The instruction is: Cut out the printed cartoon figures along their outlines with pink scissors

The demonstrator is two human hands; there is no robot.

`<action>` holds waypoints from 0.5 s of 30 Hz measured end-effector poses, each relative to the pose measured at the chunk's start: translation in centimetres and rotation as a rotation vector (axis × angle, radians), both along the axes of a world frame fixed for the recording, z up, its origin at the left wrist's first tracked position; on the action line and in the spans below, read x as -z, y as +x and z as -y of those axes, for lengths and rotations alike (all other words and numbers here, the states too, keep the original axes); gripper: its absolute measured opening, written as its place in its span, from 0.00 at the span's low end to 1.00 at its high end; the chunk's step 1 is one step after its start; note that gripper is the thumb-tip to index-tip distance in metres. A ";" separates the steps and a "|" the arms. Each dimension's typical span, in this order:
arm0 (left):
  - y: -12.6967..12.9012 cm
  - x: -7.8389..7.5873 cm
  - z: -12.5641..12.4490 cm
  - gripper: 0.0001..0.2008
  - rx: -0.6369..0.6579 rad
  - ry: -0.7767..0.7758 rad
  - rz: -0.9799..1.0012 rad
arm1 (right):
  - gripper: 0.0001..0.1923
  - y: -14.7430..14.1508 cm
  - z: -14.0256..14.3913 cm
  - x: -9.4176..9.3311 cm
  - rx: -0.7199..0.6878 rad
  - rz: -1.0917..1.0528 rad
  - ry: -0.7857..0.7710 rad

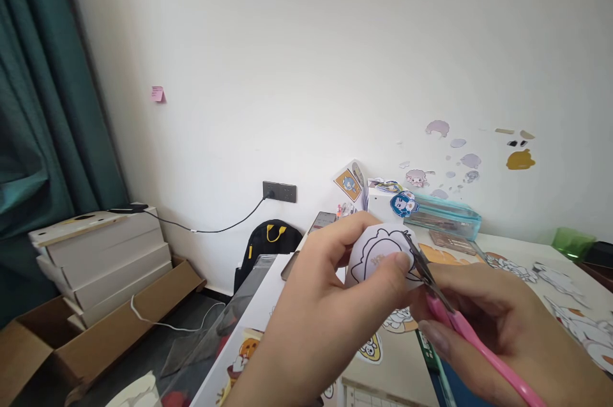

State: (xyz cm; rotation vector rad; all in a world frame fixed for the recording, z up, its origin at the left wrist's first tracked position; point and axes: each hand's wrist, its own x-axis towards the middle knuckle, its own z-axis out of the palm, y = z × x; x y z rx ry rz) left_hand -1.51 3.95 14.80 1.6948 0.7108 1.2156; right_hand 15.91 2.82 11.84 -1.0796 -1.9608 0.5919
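At the cluttered desk's (498, 247) edge, left hand (330, 292) pinches a paper cutout (378, 253); right hand (498, 317) grips pink scissors (460, 324).

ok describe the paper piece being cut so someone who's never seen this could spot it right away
Start at the white desk under the sticker-dotted wall, then look to the two hands raised over its near edge. The left hand pinches a small white paper cutout with a black-outlined cartoon drawing, and pink-handled scissors in the right hand meet its edge. Unlike the cutouts lying flat on the desk, it is held up in the air.
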 end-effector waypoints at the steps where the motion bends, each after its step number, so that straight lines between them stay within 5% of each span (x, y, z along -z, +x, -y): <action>1: 0.0 0.1 0.0 0.08 0.002 -0.003 -0.001 | 0.11 0.1 0.0 0.1 0.001 0.003 0.003; 15: 0.0 -0.3 0.1 0.08 0.092 -0.045 0.068 | 0.11 0.4 -0.3 0.0 -0.015 -0.049 -0.034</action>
